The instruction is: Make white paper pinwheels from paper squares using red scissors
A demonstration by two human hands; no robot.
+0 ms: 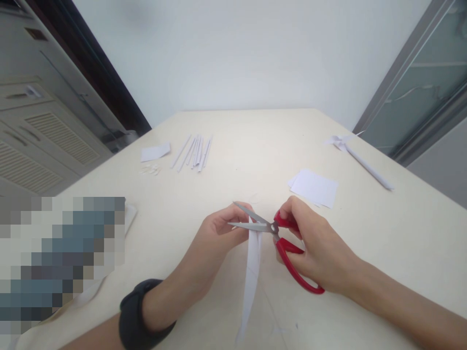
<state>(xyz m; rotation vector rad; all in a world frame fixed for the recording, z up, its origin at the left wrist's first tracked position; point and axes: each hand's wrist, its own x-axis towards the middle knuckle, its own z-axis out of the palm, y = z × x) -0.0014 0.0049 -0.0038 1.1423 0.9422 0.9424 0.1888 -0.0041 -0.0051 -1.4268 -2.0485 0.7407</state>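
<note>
Pale desk (pixel 233 146) under a white wall, and the cutting is well under way. Finished strips (pixel 193 153) lie at eleven o'clock with a paper scrap (pixel 155 152) beside them; a stack of sheets (pixel 314 187) waits at one o'clock. Left hand (pixel 222 228), grip pinching the strip (pixel 251 272), feeds it between the parted blades. Right hand (pixel 317 253) is closed through the scissors (pixel 280 243) handles. No brand or writing is legible anywhere.

You face a plain white wall (pixel 241 53) beyond the cream table (pixel 401 233). Louvred grey cabinets (pixel 40 131) stand at your left, a glass door (pixel 426 92) at your right.
</note>
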